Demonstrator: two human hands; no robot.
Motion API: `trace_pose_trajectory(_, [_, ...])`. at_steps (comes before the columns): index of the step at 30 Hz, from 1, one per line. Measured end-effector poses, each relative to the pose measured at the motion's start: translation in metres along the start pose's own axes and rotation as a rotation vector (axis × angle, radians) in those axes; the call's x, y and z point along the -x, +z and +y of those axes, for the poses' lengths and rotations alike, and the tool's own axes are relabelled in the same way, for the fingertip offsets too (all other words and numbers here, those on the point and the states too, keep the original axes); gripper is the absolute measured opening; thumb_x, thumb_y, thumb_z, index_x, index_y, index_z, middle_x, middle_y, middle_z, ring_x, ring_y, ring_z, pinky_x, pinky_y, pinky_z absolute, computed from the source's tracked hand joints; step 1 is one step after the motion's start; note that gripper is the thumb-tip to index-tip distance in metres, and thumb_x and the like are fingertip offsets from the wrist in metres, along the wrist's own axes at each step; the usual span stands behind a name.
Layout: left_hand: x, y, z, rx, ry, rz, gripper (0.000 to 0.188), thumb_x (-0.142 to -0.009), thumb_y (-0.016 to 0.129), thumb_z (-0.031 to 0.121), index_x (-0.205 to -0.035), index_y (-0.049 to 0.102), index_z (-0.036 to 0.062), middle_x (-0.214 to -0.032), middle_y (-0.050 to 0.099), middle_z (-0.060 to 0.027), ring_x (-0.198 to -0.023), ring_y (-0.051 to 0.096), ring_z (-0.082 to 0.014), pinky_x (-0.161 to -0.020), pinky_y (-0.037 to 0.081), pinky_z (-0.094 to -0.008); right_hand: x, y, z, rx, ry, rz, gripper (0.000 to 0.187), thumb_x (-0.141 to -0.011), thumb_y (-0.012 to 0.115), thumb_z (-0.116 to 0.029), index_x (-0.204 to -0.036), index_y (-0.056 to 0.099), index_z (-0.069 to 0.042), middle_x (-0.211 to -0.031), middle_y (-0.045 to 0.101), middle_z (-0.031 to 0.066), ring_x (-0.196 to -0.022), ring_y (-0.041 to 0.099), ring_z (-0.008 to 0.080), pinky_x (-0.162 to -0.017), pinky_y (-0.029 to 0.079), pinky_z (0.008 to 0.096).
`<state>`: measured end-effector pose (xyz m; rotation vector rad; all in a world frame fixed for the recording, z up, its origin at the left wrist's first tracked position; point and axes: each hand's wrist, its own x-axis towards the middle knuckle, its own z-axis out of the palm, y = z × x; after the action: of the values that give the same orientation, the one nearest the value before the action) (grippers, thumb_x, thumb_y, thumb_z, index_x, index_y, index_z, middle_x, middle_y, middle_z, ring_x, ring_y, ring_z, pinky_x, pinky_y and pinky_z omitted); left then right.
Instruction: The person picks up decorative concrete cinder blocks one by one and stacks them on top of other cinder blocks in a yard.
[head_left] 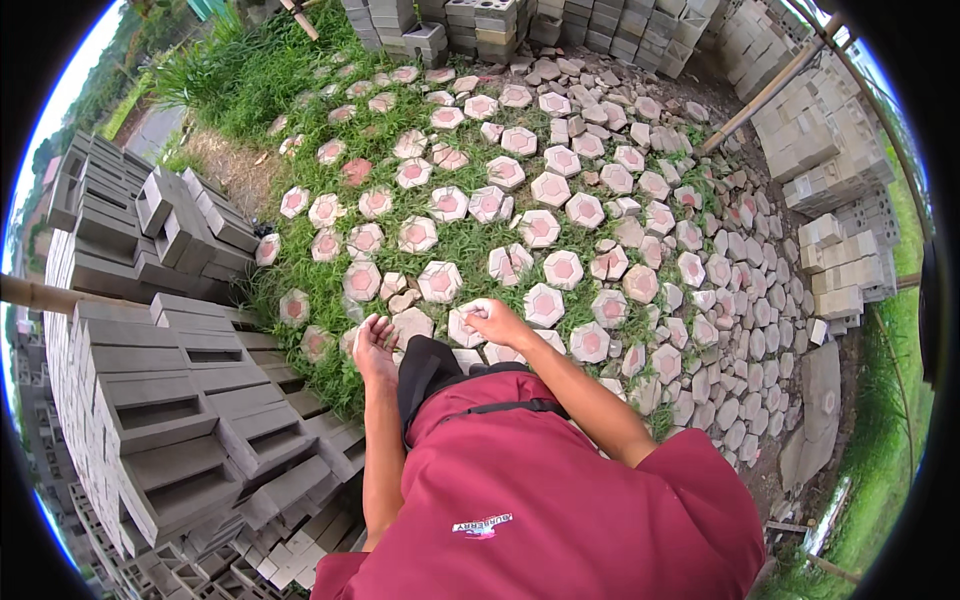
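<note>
My left hand [376, 343] is held in front of my lap, palm turned inward and fingers loosely curved and a little apart, with nothing in it. To its right, my right hand [490, 322] has its fingers folded in and pale dust on the fingertips; no object shows in it. Both hands hover over hexagonal paving stones, pale grey with pink centres. Closest to the right hand is one hexagonal paver [462, 328], partly covered by it. Another plain grey paver [412, 324] lies between the hands.
Stacked grey concrete blocks [160, 370] rise close on my left. More block stacks [830, 130] stand at the right and far back. Pavers, broken pieces and grass [290, 250] cover the ground ahead. A wooden pole [770, 90] slants at the far right.
</note>
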<state>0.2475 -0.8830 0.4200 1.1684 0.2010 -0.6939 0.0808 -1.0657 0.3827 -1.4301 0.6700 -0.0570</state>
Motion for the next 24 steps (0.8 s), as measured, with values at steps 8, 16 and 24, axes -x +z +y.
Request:
trace_pose_trajectory(8, [-0.095, 0.112, -0.012, -0.183, -0.235, -0.317, 0.025, -0.094, 0.046, 0.026, -0.103, 0.055, 0.0048, -0.093, 0.064, -0.0064, -0.083, 0.061, -0.0161, -0.071, 0.049, -0.0317, -0.012, -0.065, -0.017, -0.196, 0.137, 0.363, 0.024, -0.089, 0.06, -0.022, -0.101, 0.063, -0.001, -0.084, 0.066, 0.004, -0.069, 0.061, 0.0117, -0.06, 0.049, 0.0258])
trace_pose_trajectory(16, [-0.189, 0.247, 0.017, -0.246, -0.262, -0.535, 0.023, -0.094, 0.046, 0.024, -0.1, 0.056, 0.0046, -0.089, 0.065, -0.0072, -0.078, 0.062, -0.0159, -0.068, 0.05, -0.031, -0.078, -0.153, -0.07, -0.182, 0.14, 0.503, 0.028, -0.092, 0.058, -0.022, -0.112, 0.059, -0.003, -0.103, 0.066, 0.0103, -0.091, 0.065, 0.0191, -0.067, 0.053, 0.0317])
trace_pose_trajectory(24, [-0.25, 0.336, 0.006, -0.391, -0.392, -0.592, 0.018, -0.092, 0.047, 0.023, -0.097, 0.056, 0.0082, -0.089, 0.065, -0.0055, -0.079, 0.061, -0.0149, -0.071, 0.048, -0.032, -0.117, -0.215, -0.144, -0.561, -0.011, 0.687, 0.034, -0.093, 0.057, -0.028, -0.114, 0.057, -0.001, -0.101, 0.066, 0.0096, -0.083, 0.064, 0.0143, -0.068, 0.051, 0.0262])
